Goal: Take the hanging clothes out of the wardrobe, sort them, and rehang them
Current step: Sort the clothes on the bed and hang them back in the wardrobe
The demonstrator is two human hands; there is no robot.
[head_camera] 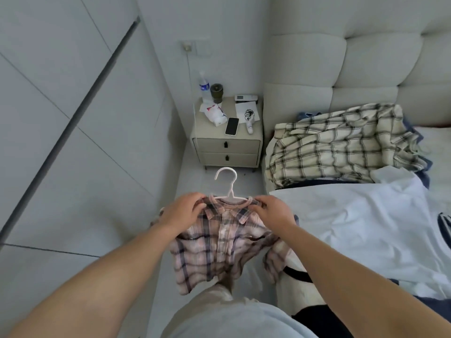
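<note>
At the centre of the frame, a person's left hand (184, 208) and right hand (271, 211) each pinch a shoulder of a small pink plaid button-up shirt (219, 250), which hangs on a white plastic hanger (228, 189) with its hook pointing up. At right, a cream and black checked garment (341, 145) lies crumpled on the bed (353, 228). A beige two-drawer nightstand (228, 147) stands above centre, holding a black phone (231, 126).

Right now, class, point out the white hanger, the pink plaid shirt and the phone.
white hanger (230, 189), head view, on its neck below the hook.
pink plaid shirt (214, 250), head view, on its front panel.
phone (231, 126), head view, on its dark screen.
</note>
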